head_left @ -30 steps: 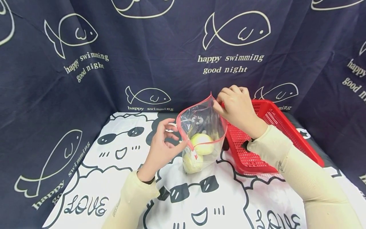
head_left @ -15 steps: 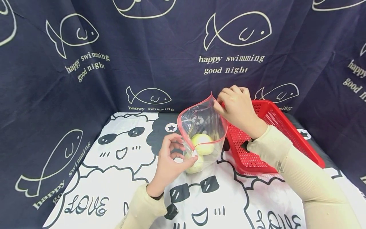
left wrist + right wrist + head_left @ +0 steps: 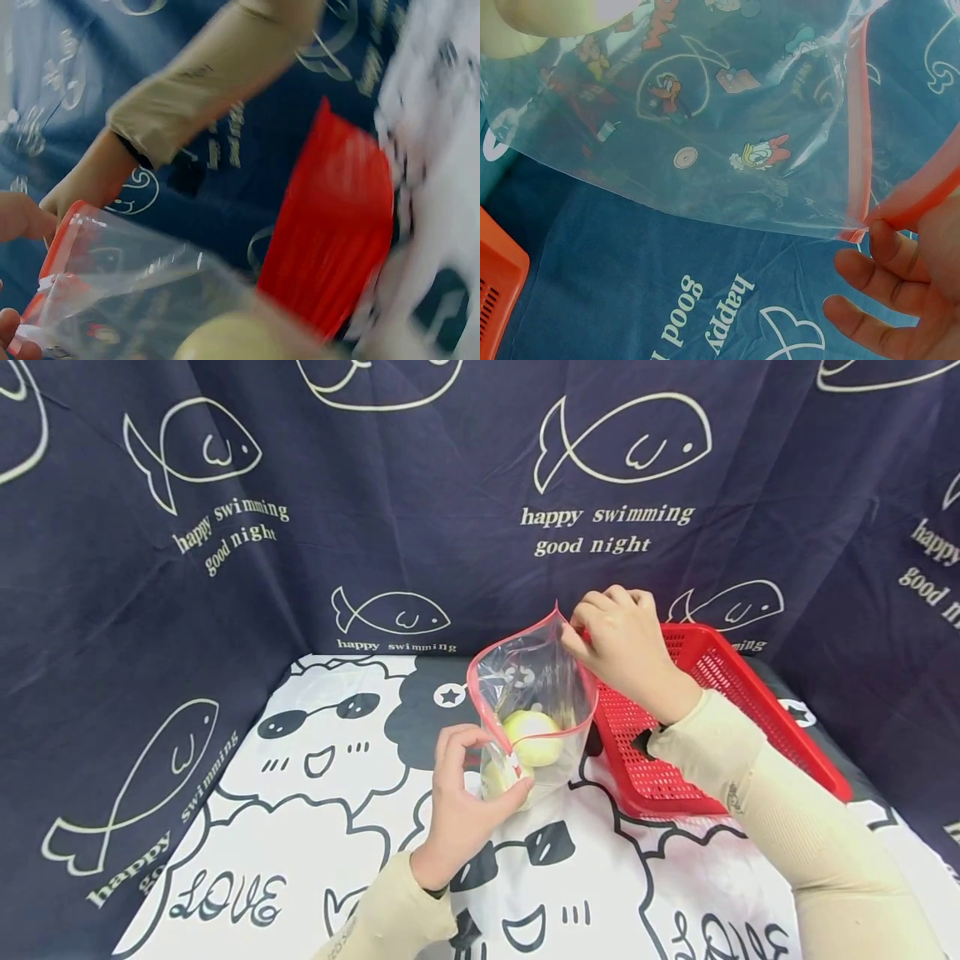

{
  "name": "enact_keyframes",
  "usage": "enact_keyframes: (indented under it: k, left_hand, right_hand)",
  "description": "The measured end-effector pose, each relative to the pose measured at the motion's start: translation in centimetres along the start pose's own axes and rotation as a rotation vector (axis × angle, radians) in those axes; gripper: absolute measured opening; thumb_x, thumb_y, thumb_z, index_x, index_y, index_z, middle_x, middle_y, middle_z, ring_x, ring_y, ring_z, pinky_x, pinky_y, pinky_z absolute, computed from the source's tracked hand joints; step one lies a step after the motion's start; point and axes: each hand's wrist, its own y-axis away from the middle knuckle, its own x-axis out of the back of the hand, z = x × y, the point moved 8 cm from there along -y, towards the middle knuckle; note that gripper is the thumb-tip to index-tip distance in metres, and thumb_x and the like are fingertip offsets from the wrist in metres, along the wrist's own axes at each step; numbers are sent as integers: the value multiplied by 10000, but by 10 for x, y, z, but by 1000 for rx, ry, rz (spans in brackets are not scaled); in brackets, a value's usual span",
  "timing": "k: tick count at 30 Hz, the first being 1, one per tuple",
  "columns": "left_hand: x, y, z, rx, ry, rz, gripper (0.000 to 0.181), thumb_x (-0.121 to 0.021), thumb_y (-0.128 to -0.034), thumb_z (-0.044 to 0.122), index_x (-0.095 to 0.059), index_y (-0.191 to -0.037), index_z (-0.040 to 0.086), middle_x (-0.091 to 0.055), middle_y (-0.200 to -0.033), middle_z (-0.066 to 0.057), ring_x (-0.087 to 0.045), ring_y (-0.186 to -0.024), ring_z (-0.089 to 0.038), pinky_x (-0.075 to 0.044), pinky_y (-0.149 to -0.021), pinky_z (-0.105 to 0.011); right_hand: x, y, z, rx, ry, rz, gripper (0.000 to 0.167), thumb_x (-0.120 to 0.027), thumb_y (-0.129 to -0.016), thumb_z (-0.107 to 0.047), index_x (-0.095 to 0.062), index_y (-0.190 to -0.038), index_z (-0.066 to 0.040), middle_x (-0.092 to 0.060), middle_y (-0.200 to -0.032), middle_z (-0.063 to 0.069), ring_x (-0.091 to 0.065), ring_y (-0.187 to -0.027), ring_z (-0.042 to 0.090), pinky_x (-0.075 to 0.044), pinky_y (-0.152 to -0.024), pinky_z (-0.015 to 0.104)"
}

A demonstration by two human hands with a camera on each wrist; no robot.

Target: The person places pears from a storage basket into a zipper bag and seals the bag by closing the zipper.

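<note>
A clear zip bag (image 3: 558,693) with a red rim stands with its mouth apart, holding two pale yellow-green round fruits (image 3: 532,743). My right hand (image 3: 618,639) pinches the rim at the far right corner; in the right wrist view, fingertips (image 3: 881,244) meet the red band there. My left hand (image 3: 465,806) curves loosely about the near left corner, thumb in front of the bag beside the white slider (image 3: 516,767) and fingers at its left side. Fingertips (image 3: 9,324) lie close to the slider in the left wrist view. Whether they press on it is not clear.
A red perforated basket (image 3: 697,806) stands right of the bag, partly behind my right forearm. A printed white cloth (image 3: 315,827) covers the table. Dark blue curtains (image 3: 420,468) with fish drawings hang behind and at both sides.
My left hand has moved down and to the right, from the bag's left rim to around the slider at its near corner. The right hand and bag are almost still.
</note>
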Motion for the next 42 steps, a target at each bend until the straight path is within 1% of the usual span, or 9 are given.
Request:
enact_keyframes:
  k: [5,8,11,17,24,27,32,36,42]
  left_hand:
    - [-1,-5,15,-224,-289,5,488,-864,-642,141,-582,-1038,94,-540,-1063,-68,-461,-966,-266,-407,-830,-396]
    - [-3,-5,19,-297,-393,2,474,-864,-630,169,-586,-1008,105,-541,-1034,-58,-470,-939,-269,-404,-818,-410]
    - [-6,-3,20,-343,-475,-4,452,-865,-634,203,-597,-983,100,-545,-1033,-69,-484,-944,-285,-408,-816,-439]
    - [-10,-3,21,-397,-590,-18,397,-818,-674,255,-638,-990,95,-573,-1041,-75,-511,-965,-304,-419,-772,-460]
    - [-11,-9,24,-453,-686,-38,284,-642,-801,319,-677,-970,93,-574,-1006,-74,-528,-977,-320,-432,-759,-467]
    - [-11,-11,26,-475,-706,-47,239,-637,-781,280,-676,-919,89,-572,-996,-79,-533,-985,-325,-436,-759,-468]
    - [-10,-14,26,-479,-728,-67,141,-671,-749,188,-656,-844,85,-573,-982,-79,-540,-1025,-340,-438,-785,-481]
    - [-10,-16,24,-462,-752,-93,80,-633,-823,157,-665,-818,85,-583,-961,-71,-534,-1044,-342,-438,-803,-487]
    - [-7,-17,24,-467,-772,-116,131,-596,-907,139,-683,-837,71,-610,-953,-77,-550,-1024,-337,-455,-797,-474]
  right_hand:
    - [0,0,0,-2,0,-1,193,-611,-896,-138,-610,-728,-45,-621,-775,111,-530,-794,343,-369,-798,569]
    - [0,0,0,-7,-2,-6,191,-609,-896,-138,-610,-730,-44,-622,-780,110,-530,-799,343,-367,-802,572]
    - [1,0,0,-14,-2,-12,194,-606,-900,-143,-609,-732,-45,-623,-785,109,-530,-805,342,-366,-808,572]
    - [2,1,1,-15,2,-11,205,-609,-905,-151,-611,-731,-45,-628,-789,112,-531,-807,344,-366,-811,572]
    - [3,1,1,-5,-1,4,199,-618,-898,-143,-610,-724,-46,-619,-773,104,-530,-799,345,-359,-801,571]
    - [3,2,1,-6,-3,4,198,-620,-897,-141,-611,-723,-47,-617,-767,101,-532,-799,343,-360,-799,572]
    - [3,2,1,-9,-1,0,200,-624,-899,-138,-607,-723,-45,-609,-761,100,-531,-797,342,-362,-801,574]
    - [4,3,2,-15,0,-2,196,-625,-898,-138,-608,-726,-46,-611,-766,100,-529,-798,341,-361,-801,572]
    - [4,4,4,-28,7,-10,194,-612,-898,-144,-609,-731,-45,-617,-776,99,-528,-795,341,-365,-800,570]
